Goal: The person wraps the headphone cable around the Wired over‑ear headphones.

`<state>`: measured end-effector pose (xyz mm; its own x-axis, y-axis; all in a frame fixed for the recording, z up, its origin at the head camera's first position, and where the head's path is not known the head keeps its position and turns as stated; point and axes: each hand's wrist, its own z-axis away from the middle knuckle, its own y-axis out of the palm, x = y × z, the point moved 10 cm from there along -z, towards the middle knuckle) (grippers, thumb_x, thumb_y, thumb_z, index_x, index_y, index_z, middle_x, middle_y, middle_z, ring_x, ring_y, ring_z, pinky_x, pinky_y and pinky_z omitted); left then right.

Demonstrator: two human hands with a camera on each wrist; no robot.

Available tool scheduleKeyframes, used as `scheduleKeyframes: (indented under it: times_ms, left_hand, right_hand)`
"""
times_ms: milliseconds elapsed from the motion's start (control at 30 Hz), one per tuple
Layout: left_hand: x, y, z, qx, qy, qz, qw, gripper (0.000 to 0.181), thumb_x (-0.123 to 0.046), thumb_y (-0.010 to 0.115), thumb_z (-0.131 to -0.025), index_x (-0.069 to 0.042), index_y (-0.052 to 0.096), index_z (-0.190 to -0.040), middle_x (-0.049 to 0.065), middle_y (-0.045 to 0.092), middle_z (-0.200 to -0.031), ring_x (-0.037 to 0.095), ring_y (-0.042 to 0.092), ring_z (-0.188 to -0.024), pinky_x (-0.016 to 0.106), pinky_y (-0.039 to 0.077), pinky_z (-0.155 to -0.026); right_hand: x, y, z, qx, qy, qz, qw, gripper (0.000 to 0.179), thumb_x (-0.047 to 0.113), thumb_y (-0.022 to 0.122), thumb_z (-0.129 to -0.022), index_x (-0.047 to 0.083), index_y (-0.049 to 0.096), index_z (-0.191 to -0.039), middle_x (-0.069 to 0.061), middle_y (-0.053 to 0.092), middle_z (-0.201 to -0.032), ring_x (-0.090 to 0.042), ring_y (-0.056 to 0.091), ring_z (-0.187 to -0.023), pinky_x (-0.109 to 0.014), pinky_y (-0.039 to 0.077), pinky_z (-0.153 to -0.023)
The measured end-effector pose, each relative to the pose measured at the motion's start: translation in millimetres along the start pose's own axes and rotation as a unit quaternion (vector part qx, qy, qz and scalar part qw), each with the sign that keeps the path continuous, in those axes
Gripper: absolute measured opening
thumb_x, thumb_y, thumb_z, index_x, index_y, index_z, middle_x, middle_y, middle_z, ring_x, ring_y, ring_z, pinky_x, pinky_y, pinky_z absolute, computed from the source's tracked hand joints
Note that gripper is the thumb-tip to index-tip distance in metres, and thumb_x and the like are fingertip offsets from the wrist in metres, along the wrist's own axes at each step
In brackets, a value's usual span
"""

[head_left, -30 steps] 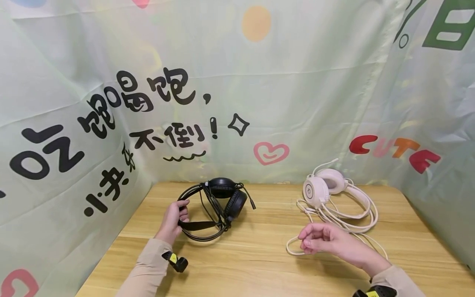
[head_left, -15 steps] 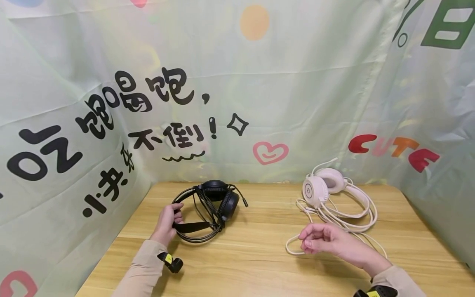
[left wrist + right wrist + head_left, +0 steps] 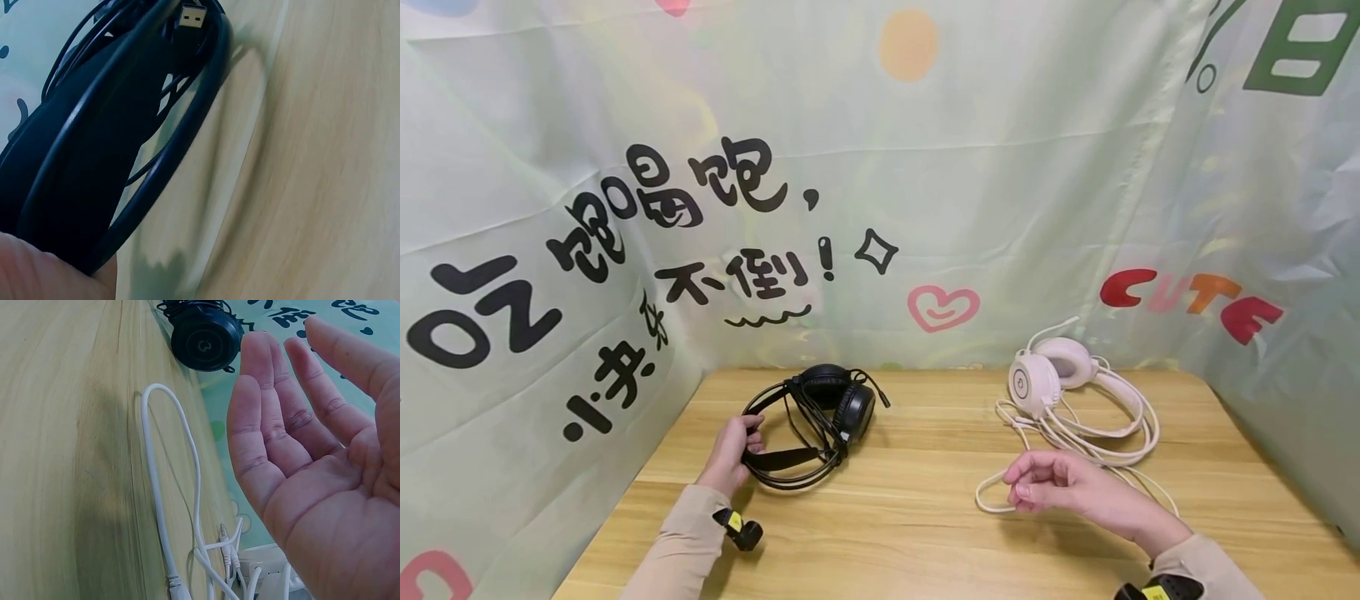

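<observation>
My left hand grips the headband of a black headset at the left of the table. The headset's ear cups point away to the back right, its thin microphone sticking out beyond them. In the left wrist view, a USB plug shows among the bundled cable by the band. My right hand hovers over the table with loosely bent fingers and holds nothing. Behind it lies a white headset with its cable coiled around the band. A loop of white cable lies beside the right hand.
The wooden table is enclosed by a pale green printed cloth at the back and both sides. The cloth's left side stands close to my left forearm. Between the two headsets, bare tabletop shows.
My left hand has shifted the black headset slightly left, and its ear cups have moved left with it. The right hand and the white headset look unmoved, apart from a small turn of the view.
</observation>
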<state>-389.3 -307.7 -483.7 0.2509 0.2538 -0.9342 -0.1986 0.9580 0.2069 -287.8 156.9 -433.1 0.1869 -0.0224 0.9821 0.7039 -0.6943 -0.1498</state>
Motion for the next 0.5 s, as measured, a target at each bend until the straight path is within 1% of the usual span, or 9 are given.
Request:
scheduleKeyframes:
  times_ms: [100,167,333,500]
  left_hand:
    - [0.6,-1.1,-1.2,-0.005,-0.002,-0.014,0.9999,0.010,-0.008,0.044,-0.108,-0.012,0.038,-0.102,-0.010,0.030,-0.066,0.002,0.032,-0.054,0.016,0.031,-0.054]
    - [0.5,-1.6,-1.4,-0.009,-0.003,-0.024,0.9997,0.008,-0.007,0.044,-0.107,-0.011,0.038,-0.104,-0.009,0.032,-0.068,0.002,0.033,-0.055,0.016,0.032,-0.055]
    - [1.2,-2.1,-2.0,-0.011,-0.008,-0.032,0.9994,0.004,-0.006,0.046,-0.106,-0.007,0.042,-0.104,-0.008,0.038,-0.070,0.000,0.037,-0.056,0.013,0.034,-0.055]
    - [4.1,-3.0,-4.0,-0.011,-0.015,-0.041,0.9990,0.003,-0.008,0.047,-0.107,-0.005,0.045,-0.107,-0.008,0.041,-0.071,0.000,0.040,-0.057,0.012,0.037,-0.055]
  right_hand:
    - [0.8,-0.4,0.7,0.002,-0.006,0.003,1.0000,0.028,0.000,0.054,-0.109,-0.021,0.053,-0.127,-0.010,0.078,-0.114,-0.014,0.076,-0.105,-0.034,0.065,-0.092]
    - [0.9,-0.9,1.1,0.003,-0.009,0.004,1.0000,0.029,0.000,0.053,-0.109,-0.023,0.051,-0.127,-0.009,0.078,-0.114,-0.014,0.076,-0.105,-0.033,0.065,-0.092]
    - [-0.5,-2.1,2.6,0.003,-0.009,0.005,0.9999,0.029,0.000,0.053,-0.109,-0.023,0.051,-0.128,-0.008,0.078,-0.114,-0.015,0.076,-0.105,-0.032,0.065,-0.091]
    - [-1.6,-2.9,4.6,0.001,-0.005,0.007,1.0000,0.030,0.000,0.053,-0.109,-0.023,0.052,-0.128,-0.008,0.078,-0.114,-0.015,0.076,-0.106,-0.032,0.064,-0.091]
